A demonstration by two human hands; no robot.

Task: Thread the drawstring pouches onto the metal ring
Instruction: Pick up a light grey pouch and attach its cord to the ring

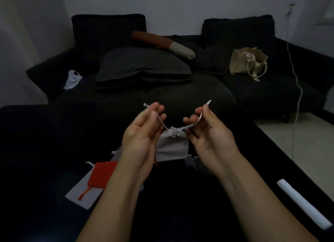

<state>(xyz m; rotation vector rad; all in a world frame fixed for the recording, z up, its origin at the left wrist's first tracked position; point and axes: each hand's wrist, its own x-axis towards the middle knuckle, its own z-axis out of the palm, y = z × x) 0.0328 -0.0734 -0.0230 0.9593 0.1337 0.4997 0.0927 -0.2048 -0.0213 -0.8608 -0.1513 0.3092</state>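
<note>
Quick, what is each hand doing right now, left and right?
Left hand: pinches one drawstring of the grey pouch.
Right hand: pinches the other drawstring.

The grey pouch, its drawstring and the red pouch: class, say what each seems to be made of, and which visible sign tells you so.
Grey pouch: soft matte woven cloth, probably; its neck gathers into small folds and nothing shines.
Drawstring: pale flat tape or ribbon, likely textile; it bends limply between the left hand and the right hand.
Red pouch: matte cloth, perhaps felt-like; it lies flat.

black table point(45, 142), red pouch point(102, 174), grey pouches point(82, 194), white strip point(304, 204)
</note>
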